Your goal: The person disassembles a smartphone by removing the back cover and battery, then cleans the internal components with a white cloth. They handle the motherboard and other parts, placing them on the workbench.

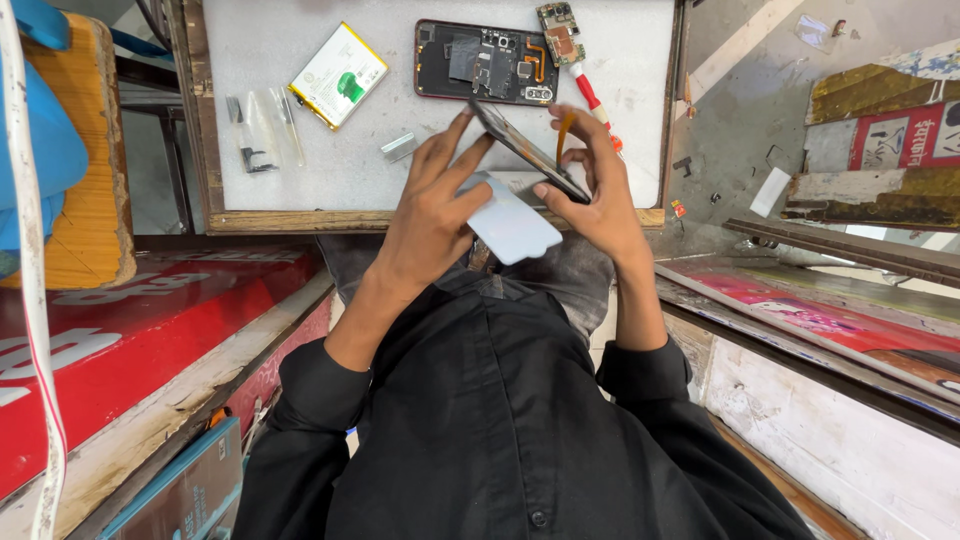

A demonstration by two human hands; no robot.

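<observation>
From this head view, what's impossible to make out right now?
- Face of the dark phone screen panel: seen edge-on, tilted between the left hand and right hand.
- Red-handled tool: its lower end hidden behind the right hand.
- Parts inside the opened phone body: too small to identify.

Dark phone screen panel (528, 150), tilted, edge-on
</observation>
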